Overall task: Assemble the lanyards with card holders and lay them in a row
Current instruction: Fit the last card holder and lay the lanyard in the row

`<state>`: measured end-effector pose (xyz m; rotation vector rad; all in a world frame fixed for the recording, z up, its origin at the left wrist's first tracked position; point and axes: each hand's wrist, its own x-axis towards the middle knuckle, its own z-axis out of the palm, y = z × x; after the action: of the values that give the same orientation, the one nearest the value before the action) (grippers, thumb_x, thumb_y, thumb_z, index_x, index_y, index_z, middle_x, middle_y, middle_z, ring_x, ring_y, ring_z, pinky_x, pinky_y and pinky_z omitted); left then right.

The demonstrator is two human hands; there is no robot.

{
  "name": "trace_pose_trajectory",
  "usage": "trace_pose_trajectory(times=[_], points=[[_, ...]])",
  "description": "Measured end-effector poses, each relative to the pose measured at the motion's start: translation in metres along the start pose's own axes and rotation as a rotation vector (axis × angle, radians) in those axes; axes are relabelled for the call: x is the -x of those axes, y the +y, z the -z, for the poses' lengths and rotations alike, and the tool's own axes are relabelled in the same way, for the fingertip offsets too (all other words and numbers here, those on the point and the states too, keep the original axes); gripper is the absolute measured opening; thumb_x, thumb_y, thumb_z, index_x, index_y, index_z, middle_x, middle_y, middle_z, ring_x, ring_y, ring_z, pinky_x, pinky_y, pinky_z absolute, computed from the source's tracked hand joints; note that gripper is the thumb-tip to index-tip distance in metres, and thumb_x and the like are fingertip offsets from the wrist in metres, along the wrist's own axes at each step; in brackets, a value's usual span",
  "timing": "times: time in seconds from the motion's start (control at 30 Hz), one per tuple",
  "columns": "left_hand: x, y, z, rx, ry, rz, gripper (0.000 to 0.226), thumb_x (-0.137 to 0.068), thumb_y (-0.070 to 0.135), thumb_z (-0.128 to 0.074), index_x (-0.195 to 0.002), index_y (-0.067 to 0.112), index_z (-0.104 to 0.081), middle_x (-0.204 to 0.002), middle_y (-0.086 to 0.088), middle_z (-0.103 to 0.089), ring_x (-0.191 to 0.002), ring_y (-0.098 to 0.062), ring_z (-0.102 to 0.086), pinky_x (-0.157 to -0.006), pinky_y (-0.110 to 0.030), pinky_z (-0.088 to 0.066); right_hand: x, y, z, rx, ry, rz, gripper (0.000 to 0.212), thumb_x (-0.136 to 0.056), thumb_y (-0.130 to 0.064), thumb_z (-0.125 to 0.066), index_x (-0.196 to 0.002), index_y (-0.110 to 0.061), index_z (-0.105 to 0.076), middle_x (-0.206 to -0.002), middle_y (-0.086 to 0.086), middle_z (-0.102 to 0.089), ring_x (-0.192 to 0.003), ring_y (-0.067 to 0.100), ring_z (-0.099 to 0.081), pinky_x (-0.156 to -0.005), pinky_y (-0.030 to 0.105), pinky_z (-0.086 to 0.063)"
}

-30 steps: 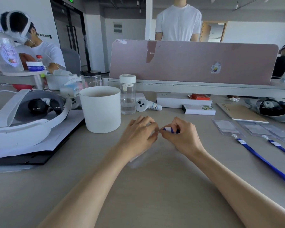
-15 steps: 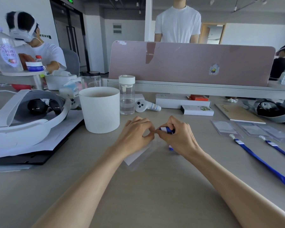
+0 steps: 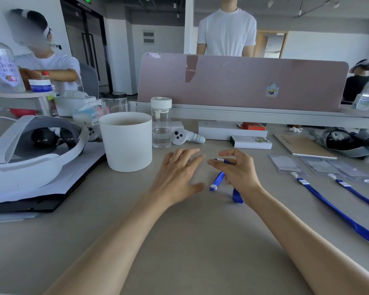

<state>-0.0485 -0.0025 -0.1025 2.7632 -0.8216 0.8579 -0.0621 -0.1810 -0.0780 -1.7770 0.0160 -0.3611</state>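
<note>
Hands that were working fingertip to fingertip half a second ago are now drawing apart over the desk (image 3: 200, 241). The left hand (image 3: 179, 173) is spreading flat with its fingers straight and is holding nothing. The right hand (image 3: 238, 173) is keeping a thumb-and-forefinger pinch on the white-tipped end of a blue lanyard (image 3: 217, 179), and the strap is dangling below the palm down to the desk.

A clear card holder was showing under the left hand in the earlier frame, but it is not showing plainly now. Whether it is lying beneath the left fingers or has gone elsewhere cannot be told. The parting is probably a pause or a fresh start in the clipping, so this set is likely still unfinished.

Three card holders (image 3: 283, 163) are lying side by side, partly overlapping, at the right of the desk. Three finished lanyards (image 3: 328, 206) are running back from their clips toward the near edge. With the one in hand, that is making four lanyards in view and three holders counted.
</note>
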Motion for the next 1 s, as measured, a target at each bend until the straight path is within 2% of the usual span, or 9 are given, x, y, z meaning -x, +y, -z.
trace_pose_trajectory(times=[0.1, 0.2, 0.27, 0.4, 0.47, 0.57, 0.7, 0.8, 1.0], points=[[-0.003, 0.003, -0.005, -0.02, 0.146, -0.024, 0.044, -0.078, 0.026, -0.066, -0.122, 0.022, -0.061, -0.127, 0.0, -0.057, -0.113, -0.022, -0.048, -0.081, -0.037, -0.048, 0.004, -0.003, 0.002, 0.003, -0.04, -0.061, 0.018, -0.079, -0.027, -0.077, -0.089, -0.015, -0.067, -0.082, -0.002, -0.074, -0.043, 0.002, -0.048, -0.048, 0.02, -0.037], [-0.007, 0.003, -0.008, -0.045, 0.23, -0.044, 0.041, -0.081, 0.011, -0.064, -0.117, 0.029, -0.064, -0.108, 0.006, -0.065, -0.095, -0.021, -0.056, -0.065, -0.033, -0.048, 0.011, -0.006, 0.012, 0.103, -0.098, -0.121, 0.02, -0.09, -0.026, -0.061, -0.078, -0.012, -0.068, -0.075, 0.003, -0.073, -0.042, 0.013, -0.045, -0.049, 0.026, -0.037], [-0.011, 0.003, -0.013, -0.035, 0.183, -0.064, 0.045, -0.079, 0.005, -0.065, -0.116, 0.031, -0.064, -0.098, 0.008, -0.066, -0.085, -0.022, -0.057, -0.06, -0.031, -0.046, 0.014, -0.009, 0.028, 0.2, -0.138, -0.149, 0.024, -0.093, -0.022, -0.051, -0.083, -0.009, -0.069, -0.068, 0.002, -0.07, -0.049, 0.023, -0.049, -0.052, 0.027, -0.041], [-0.034, 0.02, -0.032, -0.083, 0.033, -0.044, 0.05, -0.067, -0.004, -0.068, -0.103, 0.03, -0.072, -0.085, 0.008, -0.071, -0.072, -0.021, -0.062, -0.055, -0.026, -0.043, 0.02, -0.015, 0.074, 0.347, -0.14, -0.131, 0.022, -0.096, -0.015, -0.051, -0.087, -0.014, -0.071, -0.068, -0.006, -0.073, -0.066, 0.022, -0.047, -0.059, 0.03, -0.043], [-0.05, 0.037, -0.046, -0.044, 0.02, -0.005, 0.037, -0.074, 0.001, -0.067, -0.098, 0.027, -0.075, -0.088, 0.006, -0.074, -0.075, -0.022, -0.064, -0.06, -0.028, -0.044, 0.025, -0.016, 0.096, 0.33, -0.151, -0.173, 0.019, -0.095, -0.013, -0.055, -0.09, -0.007, -0.072, -0.07, -0.004, -0.074, -0.067, 0.019, -0.049, -0.061, 0.029, -0.043], [-0.073, 0.07, -0.065, 0.218, 0.036, 0.08, 0.031, -0.09, 0.012, -0.051, -0.109, 0.024, -0.072, -0.11, 0.001, -0.072, -0.098, -0.026, -0.061, -0.083, -0.036, -0.046, 0.03, -0.013, 0.12, 0.252, -0.124, -0.205, 0.019, -0.093, -0.012, -0.058, -0.101, 0.0, -0.07, -0.073, 0.002, -0.075, -0.064, 0.017, -0.057, -0.068, 0.033, -0.049], [-0.099, 0.102, -0.084, 0.214, -0.185, 0.049, 0.045, -0.097, 0.015, -0.038, -0.136, 0.033, -0.051, -0.152, -0.001, -0.037, -0.138, -0.025, -0.029, -0.111, -0.04, -0.022, 0.039, 0.013, 0.135, 0.45, -0.093, -0.035, 0.029, -0.088, -0.009, -0.056, -0.115, -0.017, -0.063, -0.084, -0.003, -0.071, -0.068, 0.012, -0.064, -0.067, 0.026, -0.054], [-0.108, 0.105, -0.085, 0.279, -0.368, 0.109, 0.048, -0.099, 0.021, -0.031, -0.143, 0.039, -0.039, -0.159, 0.001, -0.019, -0.144, -0.024, -0.016, -0.115, -0.038, -0.014, 0.043, 0.036, 0.137, 0.553, -0.09, 0.09, 0.034, -0.085, -0.008, -0.058, -0.115, -0.024, -0.066, -0.094, -0.011, -0.066, -0.085, 0.007, -0.062, -0.075, 0.015, -0.049], [-0.118, 0.107, -0.085, 0.401, -0.378, 0.153, 0.041, -0.099, 0.027, -0.029, -0.135, 0.033, -0.049, -0.151, 0.009, -0.036, -0.139, -0.014, -0.032, -0.11, -0.028, -0.022, 0.035, 0.045, 0.141, 0.38, 0.06, 0.074, 0.032, -0.081, -0.003, -0.055, -0.098, -0.023, -0.073, -0.094, -0.007, -0.072, -0.092, 0.012, -0.064, -0.084, 0.024, -0.049]])
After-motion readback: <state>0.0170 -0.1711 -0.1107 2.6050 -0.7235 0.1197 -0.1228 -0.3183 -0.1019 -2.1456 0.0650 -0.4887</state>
